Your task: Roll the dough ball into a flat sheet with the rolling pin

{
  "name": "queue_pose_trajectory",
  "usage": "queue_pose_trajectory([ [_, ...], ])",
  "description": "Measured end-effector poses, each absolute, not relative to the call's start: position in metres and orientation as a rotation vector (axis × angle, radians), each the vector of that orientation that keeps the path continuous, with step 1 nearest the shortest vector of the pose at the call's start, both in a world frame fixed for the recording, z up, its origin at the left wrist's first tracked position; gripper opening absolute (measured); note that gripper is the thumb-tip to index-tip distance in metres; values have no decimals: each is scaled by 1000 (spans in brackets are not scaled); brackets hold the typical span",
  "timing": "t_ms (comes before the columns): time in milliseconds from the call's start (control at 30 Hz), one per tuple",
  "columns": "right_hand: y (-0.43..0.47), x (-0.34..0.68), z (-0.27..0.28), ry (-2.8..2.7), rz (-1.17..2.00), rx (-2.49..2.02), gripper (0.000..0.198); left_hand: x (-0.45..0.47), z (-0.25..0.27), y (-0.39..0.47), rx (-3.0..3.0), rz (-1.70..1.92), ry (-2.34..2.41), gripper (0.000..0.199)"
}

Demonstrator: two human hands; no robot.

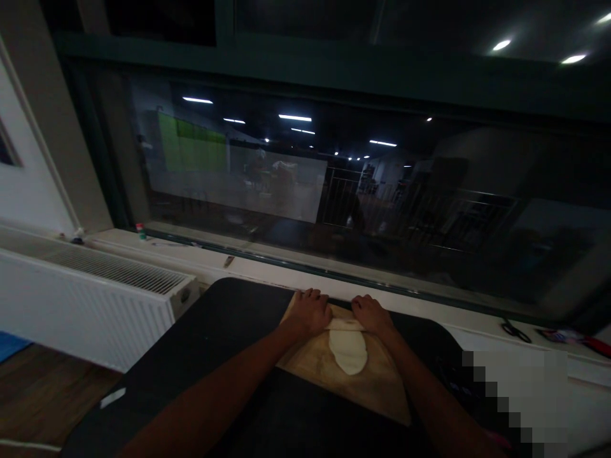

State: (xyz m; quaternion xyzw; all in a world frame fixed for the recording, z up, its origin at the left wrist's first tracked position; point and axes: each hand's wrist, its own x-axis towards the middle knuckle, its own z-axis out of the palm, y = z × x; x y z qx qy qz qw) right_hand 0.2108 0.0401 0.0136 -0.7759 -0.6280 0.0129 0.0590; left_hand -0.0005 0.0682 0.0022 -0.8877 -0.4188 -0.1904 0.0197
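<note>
A pale, oval sheet of dough [349, 353] lies flattened on a wooden board [310, 362]. Across its far end runs a light wooden rolling pin [346, 325], with only the middle stretch showing. My left hand [311, 312] covers the pin's left end, its fingers bent over toward the window. On the right end rests my right hand [373, 313], fingers curled the same way. Both palms hide the pin's ends.
The board sits on a black table [229, 343] against a white windowsill [267, 270]. A white radiator [95, 292] stands left. Scissors [515, 331] and a small red-capped bottle [140, 231] lie along the sill. A white strip [113, 398] is on the table's left.
</note>
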Motion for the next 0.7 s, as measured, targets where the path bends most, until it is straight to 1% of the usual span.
queue_pose_trajectory([
  [67,23,207,11,-1903,2,-2322,43,-3,1,56,-2753,-631,-1285,44],
  [233,-23,190,6,-1867,-214,-2302,49,-9,2,26,-2806,-682,-1228,37],
  [367,-62,172,4,-1845,-342,-2263,51,-20,2,2,-2837,-728,-1175,42],
  [567,-119,149,-6,-1804,-267,-2192,56,-47,-1,-24,-2907,-706,-1034,48],
  [700,-125,150,-12,-1799,-248,-2181,59,-52,3,-35,-2897,-694,-1011,48],
])
